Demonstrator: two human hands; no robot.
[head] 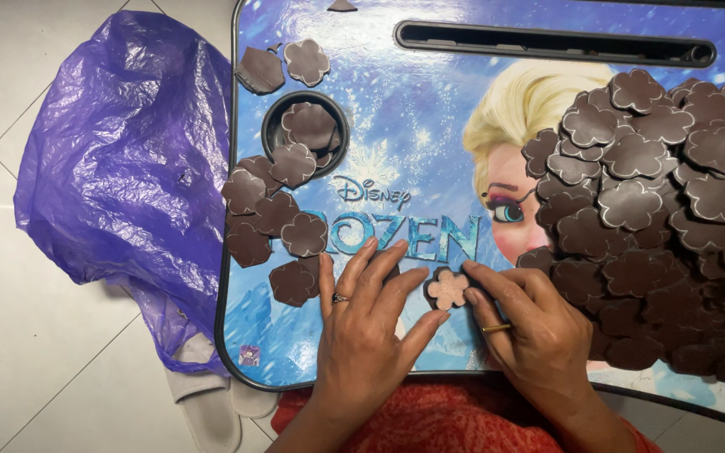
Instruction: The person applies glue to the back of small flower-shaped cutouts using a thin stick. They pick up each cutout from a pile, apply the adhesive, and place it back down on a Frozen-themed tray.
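My left hand (368,312) lies flat on a blue picture-printed lap table (396,126), fingers spread, a ring on one finger, its fingertips touching a small flower-shaped piece (447,288) with a pale pink face and dark brown edge. My right hand (529,323), also ringed, pinches the same piece from the right side. A big heap of dark brown flower-shaped pieces (656,210) covers the table's right side, just beside my right hand. A smaller group of brown flower pieces (272,226) lies to the left of my left hand.
A round cup recess (272,126) in the table holds a few brown pieces. A long slot (547,42) runs along the far edge. A crumpled purple plastic bag (119,176) lies on the white tiled floor at left, with pale slippers (211,403) below it.
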